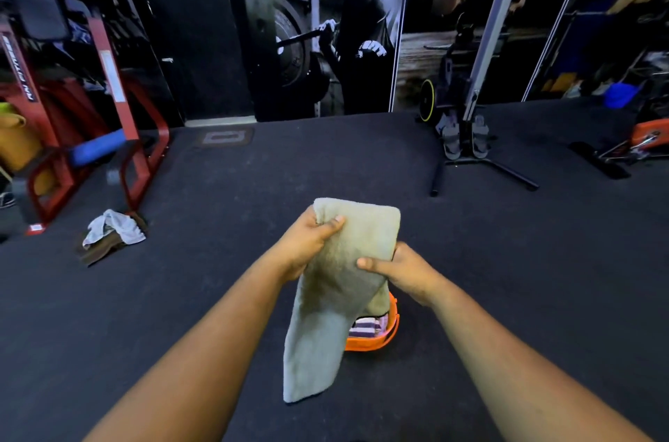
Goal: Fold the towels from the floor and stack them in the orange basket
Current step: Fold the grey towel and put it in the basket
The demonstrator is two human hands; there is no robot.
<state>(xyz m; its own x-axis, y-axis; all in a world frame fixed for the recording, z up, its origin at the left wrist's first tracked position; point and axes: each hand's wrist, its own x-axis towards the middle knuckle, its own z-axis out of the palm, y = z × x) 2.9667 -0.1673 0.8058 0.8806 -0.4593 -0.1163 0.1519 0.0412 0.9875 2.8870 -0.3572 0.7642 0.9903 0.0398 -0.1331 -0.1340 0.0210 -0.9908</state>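
Note:
A pale green towel (pixel 336 300) hangs folded in the air in front of me, above the floor. My left hand (pixel 307 242) grips its upper left edge, thumb on the front. My right hand (pixel 402 269) pinches its right edge lower down, thumb across the cloth. Below and behind the towel the orange basket (pixel 376 340) stands on the dark floor, mostly hidden; a striped purple and white towel (pixel 365 327) lies inside it. A small heap of white and brown towels (pixel 112 237) lies on the floor to the left.
A red gym frame (pixel 108 137) with a blue pad stands at the left, near the heap. A black stand with a metal pole (pixel 470 144) is at the back right, and an orange machine (pixel 648 137) at the far right. Dark carpeted floor (pixel 289 166) lies between.

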